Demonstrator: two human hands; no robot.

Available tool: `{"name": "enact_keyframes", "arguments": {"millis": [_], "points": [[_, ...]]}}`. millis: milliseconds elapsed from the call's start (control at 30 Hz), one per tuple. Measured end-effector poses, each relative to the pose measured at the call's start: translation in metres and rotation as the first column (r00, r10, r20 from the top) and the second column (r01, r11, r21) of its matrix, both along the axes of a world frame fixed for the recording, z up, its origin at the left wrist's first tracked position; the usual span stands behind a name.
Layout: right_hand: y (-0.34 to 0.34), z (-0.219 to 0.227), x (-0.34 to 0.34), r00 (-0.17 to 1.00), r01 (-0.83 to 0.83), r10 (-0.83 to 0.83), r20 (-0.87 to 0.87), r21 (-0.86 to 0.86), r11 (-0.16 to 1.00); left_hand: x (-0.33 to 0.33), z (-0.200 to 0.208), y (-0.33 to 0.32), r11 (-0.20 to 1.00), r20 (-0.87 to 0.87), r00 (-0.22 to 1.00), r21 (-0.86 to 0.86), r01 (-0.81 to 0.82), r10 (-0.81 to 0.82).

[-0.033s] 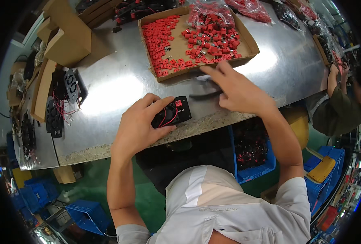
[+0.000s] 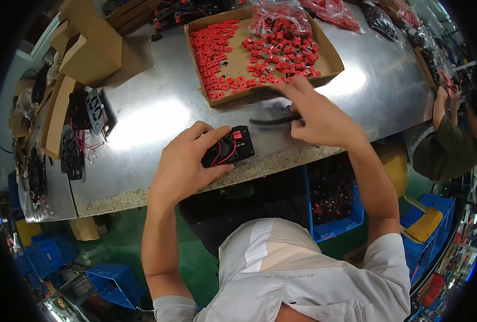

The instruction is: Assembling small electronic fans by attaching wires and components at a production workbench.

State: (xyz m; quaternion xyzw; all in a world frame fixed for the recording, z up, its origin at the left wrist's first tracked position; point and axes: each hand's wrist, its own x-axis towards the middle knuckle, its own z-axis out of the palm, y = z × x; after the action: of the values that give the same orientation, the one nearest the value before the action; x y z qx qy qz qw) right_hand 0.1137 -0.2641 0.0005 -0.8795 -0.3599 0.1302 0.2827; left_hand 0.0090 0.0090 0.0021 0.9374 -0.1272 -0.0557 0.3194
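Observation:
My left hand point(image 2: 180, 161) is closed on a black fan unit point(image 2: 244, 146) at the near edge of the metal bench, thumb below and fingers on top. Red wires cross the unit, and a small red square piece point(image 2: 237, 135) sits at its upper corner. To the right, my right hand point(image 2: 324, 119) hovers over the bench, fingers partly curled around a dark hand tool point(image 2: 270, 122) with a curved black handle. Motion smears the tool and the fingertips, so its exact kind is unclear. Its upper part lies close to the front wall of the cardboard tray point(image 2: 332, 60).
Red square pieces point(image 2: 209, 51) and red cylindrical parts point(image 2: 287, 51) fill the tray, beside a plastic bag point(image 2: 279, 19). Fan units with red wires point(image 2: 72, 147) lie at the left near a cardboard box point(image 2: 93, 61). A blue crate point(image 2: 332, 231) stands below the bench. Another person point(image 2: 448, 142) works at far right.
My right hand and the dark tool have shifted slightly away from me, toward the tray. The left hand keeps the fan unit in nearly the same place.

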Motion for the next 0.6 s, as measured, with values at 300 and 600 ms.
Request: {"name": "enact_keyframes", "arguments": {"millis": [300, 600], "points": [[0.022, 0.003, -0.011, 0.812, 0.438, 0.001, -0.583, 0.610, 0.661, 0.000, 0.002, 0.001, 1.000, -0.005, 1.000, -0.012, 0.006, -0.006], [0.065, 0.018, -0.012, 0.723, 0.590, 0.133, -0.678, 0.707, 0.391, 0.002, 0.003, -0.002, 1.000, -0.007, 1.000, 0.011, -0.001, 0.001]]}}
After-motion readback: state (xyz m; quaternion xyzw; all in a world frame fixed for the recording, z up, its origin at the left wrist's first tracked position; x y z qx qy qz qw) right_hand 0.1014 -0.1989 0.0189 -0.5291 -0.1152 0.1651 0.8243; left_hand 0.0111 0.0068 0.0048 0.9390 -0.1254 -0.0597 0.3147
